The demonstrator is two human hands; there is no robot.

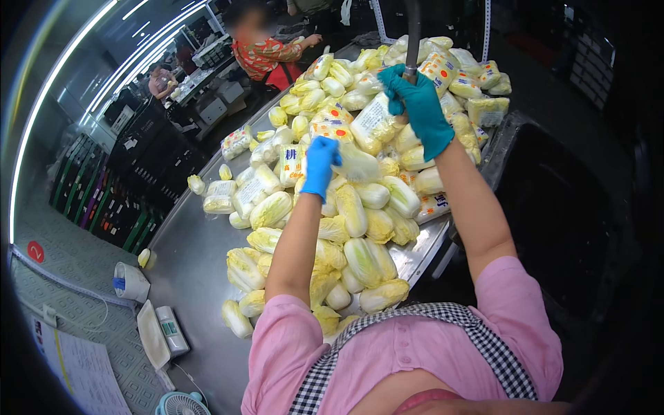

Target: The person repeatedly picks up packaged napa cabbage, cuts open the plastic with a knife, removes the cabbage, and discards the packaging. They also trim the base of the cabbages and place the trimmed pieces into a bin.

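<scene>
My left hand (321,165), in a blue glove, is closed in a fist against a clear plastic bag with a pale napa cabbage (358,165) in it, and seems to grip the bag's end. Farther up, my right hand (423,106), gloved in green, is wrapped around the brownish handle of a long tool. The tool's dark grey shaft (413,36) rises past the top edge of the picture; its kind cannot be told. Under and around both hands lies a heap of loose napa cabbages (351,210) and bagged ones (371,124) with printed film.
The heap lies on a metal table (192,270). At its left edge are a white cup-like container (132,281), a scale-like device (172,330) and a small fan (182,403). A dark crate (544,207) is at right. A co-worker (267,57) stands across the table; stacked crates (104,197) stand left.
</scene>
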